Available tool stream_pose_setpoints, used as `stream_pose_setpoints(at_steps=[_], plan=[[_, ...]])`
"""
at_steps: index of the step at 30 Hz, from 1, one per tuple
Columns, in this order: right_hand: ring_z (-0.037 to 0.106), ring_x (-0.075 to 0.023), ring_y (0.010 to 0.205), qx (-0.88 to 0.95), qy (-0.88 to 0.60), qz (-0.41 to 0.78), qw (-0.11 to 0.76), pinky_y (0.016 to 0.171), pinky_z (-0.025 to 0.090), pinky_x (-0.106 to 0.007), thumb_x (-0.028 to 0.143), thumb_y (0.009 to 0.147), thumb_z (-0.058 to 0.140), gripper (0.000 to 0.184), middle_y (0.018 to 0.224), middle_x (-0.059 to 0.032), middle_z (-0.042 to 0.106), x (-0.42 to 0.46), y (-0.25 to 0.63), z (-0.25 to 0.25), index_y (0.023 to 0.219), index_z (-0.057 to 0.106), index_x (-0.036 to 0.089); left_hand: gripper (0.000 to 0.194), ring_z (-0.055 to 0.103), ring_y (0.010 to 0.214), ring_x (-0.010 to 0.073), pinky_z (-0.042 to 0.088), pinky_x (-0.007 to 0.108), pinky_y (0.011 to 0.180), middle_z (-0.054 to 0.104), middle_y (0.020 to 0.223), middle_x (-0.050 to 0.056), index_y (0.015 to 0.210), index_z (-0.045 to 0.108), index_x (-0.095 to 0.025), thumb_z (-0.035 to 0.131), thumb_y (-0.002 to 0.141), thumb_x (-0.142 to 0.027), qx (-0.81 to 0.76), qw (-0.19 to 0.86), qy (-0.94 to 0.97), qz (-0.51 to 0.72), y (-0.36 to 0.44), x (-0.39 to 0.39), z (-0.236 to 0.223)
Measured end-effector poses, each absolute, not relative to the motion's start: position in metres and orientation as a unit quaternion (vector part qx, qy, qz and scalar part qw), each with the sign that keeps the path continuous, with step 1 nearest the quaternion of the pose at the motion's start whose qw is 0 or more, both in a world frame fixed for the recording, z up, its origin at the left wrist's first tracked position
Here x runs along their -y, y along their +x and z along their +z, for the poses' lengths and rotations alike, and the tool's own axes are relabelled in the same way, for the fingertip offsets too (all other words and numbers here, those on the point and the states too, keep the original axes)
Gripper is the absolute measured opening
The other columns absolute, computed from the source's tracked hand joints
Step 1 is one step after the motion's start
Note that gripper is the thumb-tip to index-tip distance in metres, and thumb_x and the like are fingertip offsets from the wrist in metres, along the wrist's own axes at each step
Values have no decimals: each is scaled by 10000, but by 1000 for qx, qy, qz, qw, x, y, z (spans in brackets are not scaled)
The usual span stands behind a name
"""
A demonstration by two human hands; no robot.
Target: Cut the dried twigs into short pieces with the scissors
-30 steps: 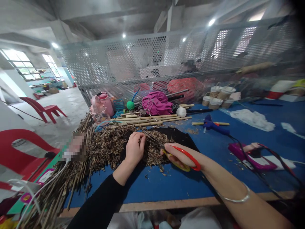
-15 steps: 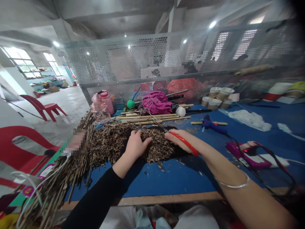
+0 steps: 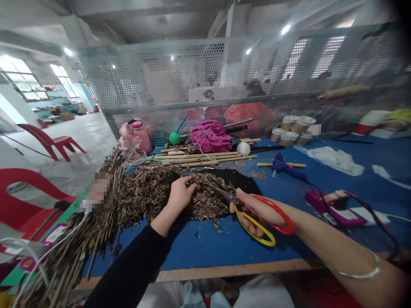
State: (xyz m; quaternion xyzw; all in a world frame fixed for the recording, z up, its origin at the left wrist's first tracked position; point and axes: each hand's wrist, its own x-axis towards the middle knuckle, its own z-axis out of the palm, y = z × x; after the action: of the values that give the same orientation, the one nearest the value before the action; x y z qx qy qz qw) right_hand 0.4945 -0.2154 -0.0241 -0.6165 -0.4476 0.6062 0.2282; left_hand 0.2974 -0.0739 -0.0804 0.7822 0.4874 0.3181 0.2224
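Note:
My right hand [image 3: 257, 209] is wrapped around the scissors [image 3: 233, 199], which have one red and one yellow handle loop. The blades point left over the dried plant sprigs [image 3: 208, 201], a brown, crinkled heap on the blue tabletop. My left hand [image 3: 180, 193] is closed on the sprigs, with its thumb and fingertips bent down into them; some fingers are hidden. Beneath the heap lies a black cloth [image 3: 247, 182], its right side showing. More dried plants with long stems [image 3: 86, 239] spread to the left and hang over the table's front corner.
Behind the heap lie thin sticks [image 3: 199, 159], a magenta cloth [image 3: 212, 136], a white ball [image 3: 243, 149] and a pink bottle [image 3: 141, 134]. On the right are a blue glue gun [image 3: 282, 164], a purple device [image 3: 334, 209] with cables and several small pots [image 3: 292, 128]. A perforated metal screen [image 3: 180, 81] stands behind.
My right hand has drawn back to the right and lower, turning so the scissors and both handle loops show, blades apart. My left hand stays at the sprigs, thumb closer to its fingers.

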Motion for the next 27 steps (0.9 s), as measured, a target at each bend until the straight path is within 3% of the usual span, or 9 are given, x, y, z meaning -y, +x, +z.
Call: stream_pose_setpoints(at_steps=[8,12,17,21,27], plan=[[627,-178,624,411,-556,702,173,513,501,-276,786,722,25,797,709,-99,633,199,487,-19,930,468,156,157,614,894,164,478,307,862,667,916,51,811,680,-167,648,672,-101,-387,239,783,424,301,89,-75],[571,-137,526,423,-542,700,192,475,488,-254,803,709,67,780,639,-43,583,192,484,-25,895,473,165,225,607,871,137,489,275,835,646,918,37,814,678,-186,604,671,-29,-300,235,820,426,302,97,-74],[389,-71,372,453,-549,663,231,333,390,-188,809,707,201,705,505,55,404,189,483,-38,831,492,178,231,607,864,141,501,280,815,654,912,41,817,676,-194,563,702,-29,-264,211,855,393,299,99,-74],[281,-44,328,455,-607,604,246,270,283,-151,798,714,250,663,457,79,321,190,479,-45,780,487,182,209,606,843,137,503,267,795,655,900,46,809,675,-187,559,715,-40,-259,188,869,378,298,96,-76],[277,-39,307,485,-658,523,241,253,217,-154,759,729,336,608,456,71,336,191,475,-53,744,519,180,236,605,822,129,499,250,781,658,878,42,813,675,-171,539,705,-11,-251,179,872,380,298,92,-82]])
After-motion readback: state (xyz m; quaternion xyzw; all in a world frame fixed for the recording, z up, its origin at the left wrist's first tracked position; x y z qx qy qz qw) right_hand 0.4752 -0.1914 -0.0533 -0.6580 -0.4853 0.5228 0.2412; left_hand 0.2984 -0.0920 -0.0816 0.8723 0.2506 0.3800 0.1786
